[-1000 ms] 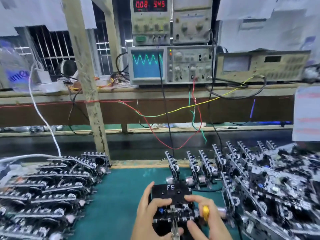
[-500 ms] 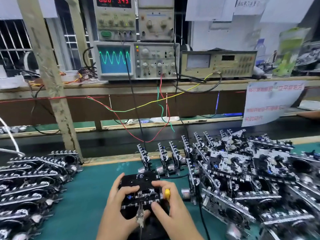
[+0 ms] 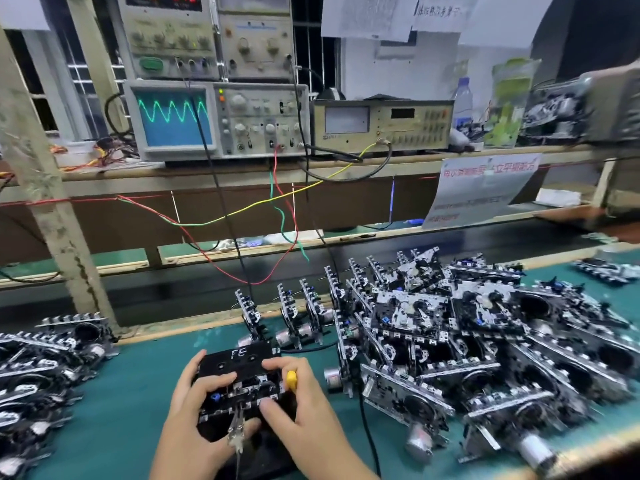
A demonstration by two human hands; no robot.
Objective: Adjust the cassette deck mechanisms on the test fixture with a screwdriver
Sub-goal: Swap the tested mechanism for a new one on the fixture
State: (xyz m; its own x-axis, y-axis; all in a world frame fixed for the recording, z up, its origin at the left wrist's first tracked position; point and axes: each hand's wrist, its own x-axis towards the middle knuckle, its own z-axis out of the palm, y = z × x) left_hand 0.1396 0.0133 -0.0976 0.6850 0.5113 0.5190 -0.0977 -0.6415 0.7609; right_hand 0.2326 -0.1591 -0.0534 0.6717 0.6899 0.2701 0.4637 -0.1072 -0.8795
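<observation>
The green bench mat (image 3: 131, 393) carries a large heap of deck mechanisms (image 3: 467, 341) on my right and a smaller stack (image 3: 45, 358) on my left. On the shelf behind, the oscilloscope (image 3: 214, 119) shows a steady wave. The black test fixture (image 3: 239, 362), marked "FE", sits on the mat directly before me with one mechanism (image 3: 242, 393) seated on it. I judge the step in hand to be seating or steadying that mechanism; the next move calls for bringing the screwdriver tip onto its adjusting screw. My left hand (image 3: 197, 407) grips the mechanism's left edge, fingers curled over the top. My right hand (image 3: 294, 407) grasps the yellow-handled screwdriver (image 3: 291, 380) while its thumb presses the mechanism's near edge.
</observation>
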